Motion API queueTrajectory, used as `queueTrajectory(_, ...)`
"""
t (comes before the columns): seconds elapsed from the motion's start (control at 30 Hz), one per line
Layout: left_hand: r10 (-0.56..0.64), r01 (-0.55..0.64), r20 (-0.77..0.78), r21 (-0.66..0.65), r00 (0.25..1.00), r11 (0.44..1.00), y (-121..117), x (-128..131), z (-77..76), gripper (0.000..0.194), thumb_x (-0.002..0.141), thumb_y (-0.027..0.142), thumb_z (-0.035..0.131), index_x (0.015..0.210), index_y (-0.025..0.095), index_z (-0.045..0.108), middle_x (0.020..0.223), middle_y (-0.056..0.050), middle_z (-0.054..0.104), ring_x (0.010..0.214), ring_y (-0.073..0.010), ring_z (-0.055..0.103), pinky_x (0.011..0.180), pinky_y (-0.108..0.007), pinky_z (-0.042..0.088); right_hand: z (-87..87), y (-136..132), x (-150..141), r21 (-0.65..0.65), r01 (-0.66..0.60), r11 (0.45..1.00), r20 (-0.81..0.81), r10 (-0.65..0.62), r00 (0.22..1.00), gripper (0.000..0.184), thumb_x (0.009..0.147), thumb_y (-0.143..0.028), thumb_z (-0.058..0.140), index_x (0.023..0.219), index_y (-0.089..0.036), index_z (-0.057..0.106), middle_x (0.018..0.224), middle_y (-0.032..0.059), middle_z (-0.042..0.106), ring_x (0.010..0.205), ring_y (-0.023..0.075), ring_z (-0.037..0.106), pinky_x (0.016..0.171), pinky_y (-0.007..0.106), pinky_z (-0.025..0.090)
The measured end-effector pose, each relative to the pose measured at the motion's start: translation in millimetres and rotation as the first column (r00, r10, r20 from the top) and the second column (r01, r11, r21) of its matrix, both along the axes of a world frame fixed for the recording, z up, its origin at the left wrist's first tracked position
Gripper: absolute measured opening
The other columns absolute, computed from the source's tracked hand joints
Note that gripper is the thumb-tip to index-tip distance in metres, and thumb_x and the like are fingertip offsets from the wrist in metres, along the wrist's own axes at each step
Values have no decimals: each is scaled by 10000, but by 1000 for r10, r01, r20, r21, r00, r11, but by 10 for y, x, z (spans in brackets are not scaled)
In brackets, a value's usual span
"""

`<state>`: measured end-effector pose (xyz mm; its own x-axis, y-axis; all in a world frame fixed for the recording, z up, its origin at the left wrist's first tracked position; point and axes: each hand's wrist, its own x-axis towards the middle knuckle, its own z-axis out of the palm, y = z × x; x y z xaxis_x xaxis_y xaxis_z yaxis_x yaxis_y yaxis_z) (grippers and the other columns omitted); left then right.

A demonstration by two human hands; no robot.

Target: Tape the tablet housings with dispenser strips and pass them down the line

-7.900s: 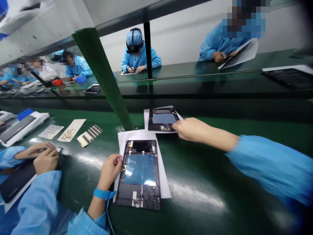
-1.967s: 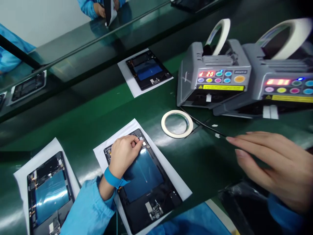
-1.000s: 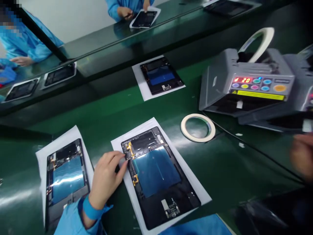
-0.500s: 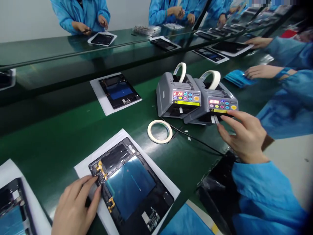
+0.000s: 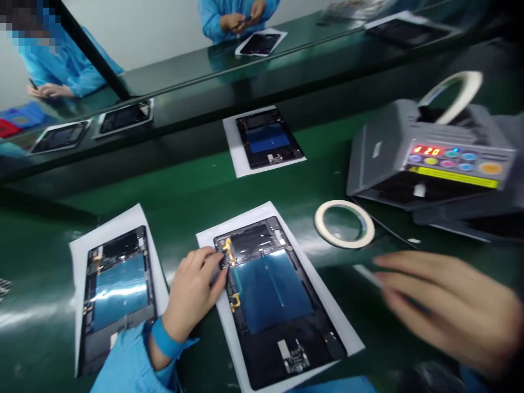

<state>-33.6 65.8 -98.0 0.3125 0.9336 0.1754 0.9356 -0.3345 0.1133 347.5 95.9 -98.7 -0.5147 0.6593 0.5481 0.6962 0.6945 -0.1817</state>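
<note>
An opened tablet with a blue film over its middle lies on a white sheet in front of me. My left hand, a blue strap round its wrist, has its fingers bunched and pressed on the tablet's upper left edge, by the orange flex cable. My right hand hovers blurred to the tablet's right. A short pale tape strip sticks out from its fingertips toward the tablet.
A second opened tablet lies on paper at the left, a third farther back. A tape ring and a grey tape dispenser stand at the right. Across the raised shelf, people in blue coats work on tablets.
My right hand has left the tape dispenser and come back toward the tablet with a strip. My view swung left and down. My left hand stays at the tablet's upper left edge.
</note>
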Motion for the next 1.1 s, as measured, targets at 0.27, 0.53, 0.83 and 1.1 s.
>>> queueTrajectory(0.27,-7,-5,-160,-70,987,998,35,49,18,380,903,262,496,1260,141,540,1266,-116,561,1028,-293,519,765,-421,473,-109,673,-1886,-27,-334,942,10,334,942,146,885,-170,497,902,-179,642,901,18,675,788,140,614,621,263,449)
queueTrajectory(0.53,13,-28,-124,-128,992,991,-11,61,-51,392,940,299,435,1306,190,526,1341,-51,531,1080,-271,482,791,-416,428,-338,754,-2050,-9,-362,932,40,362,931,79,855,-144,566,892,-165,633,869,16,678,726,127,593,666,267,442)
queueTrajectory(0.83,9,-23,-125,-112,992,993,-46,66,-89,395,966,299,382,1313,174,524,1361,-48,517,1097,-265,474,805,-406,404,-353,766,-2030,-3,-441,898,95,439,894,69,832,-130,627,895,-149,644,888,39,681,771,153,597,687,283,455)
queueTrajectory(1.1,15,-29,-126,-111,992,993,-67,58,-100,391,966,304,386,1308,175,522,1371,-54,507,1108,-267,480,814,-412,414,-359,755,-2017,2,-461,887,149,456,877,109,871,-148,588,940,-153,672,905,49,675,817,164,586,696,295,446)
